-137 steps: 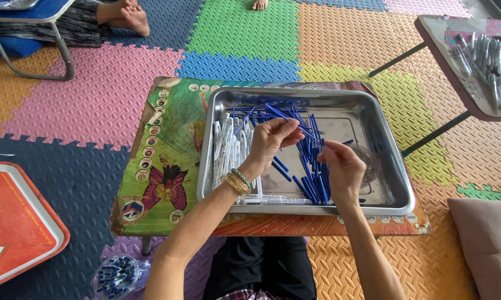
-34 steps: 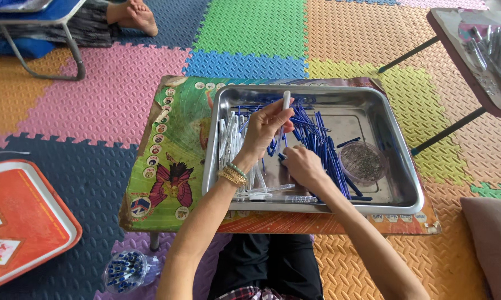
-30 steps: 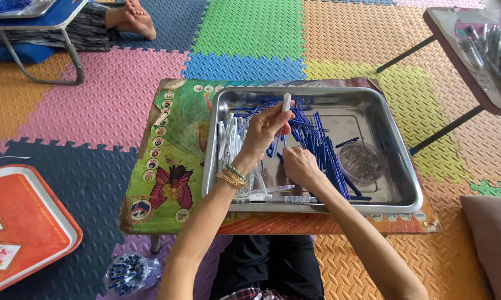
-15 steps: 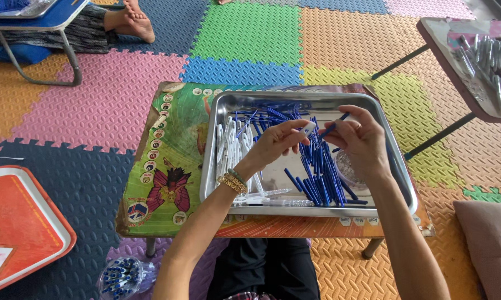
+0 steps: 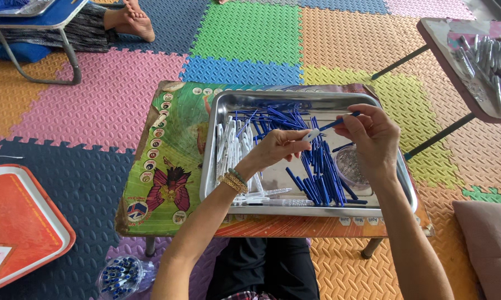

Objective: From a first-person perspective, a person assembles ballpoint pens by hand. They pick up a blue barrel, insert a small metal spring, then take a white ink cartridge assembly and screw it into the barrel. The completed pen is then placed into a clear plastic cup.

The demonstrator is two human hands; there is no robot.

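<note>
Left hand (image 5: 277, 147) and right hand (image 5: 371, 133) join a blue pen (image 5: 329, 126) above the steel tray (image 5: 221, 111).

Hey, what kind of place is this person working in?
Probably a home or small workshop where people do piecework sitting on the floor. Coloured foam puzzle mats cover the floor, the work sits on a low folding table, and a steel tray holds many blue pen parts.
</note>
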